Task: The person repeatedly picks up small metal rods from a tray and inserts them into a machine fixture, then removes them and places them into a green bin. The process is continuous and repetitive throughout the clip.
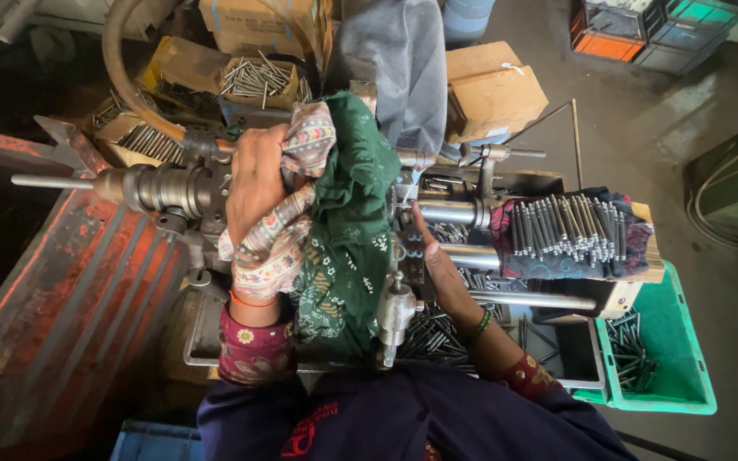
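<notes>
Two hands are working: the left hand [255,183] is clamping patterned cloth [288,239] against the grey metal machine [164,189]; the right hand [439,269] is reaching among steel rods [437,333], grip unclear.

Single view only: head-worn camera, looking steeply down from above person's chest, close over machine [172,188]. Left hand [254,183] sits left of frame centre, right hand [437,265] just right of centre, both near lens. Wearer's dark top fills bottom edge. Beyond hands, cardboard boxes [489,90] along top; floor [728,282] far right of hands.
</notes>
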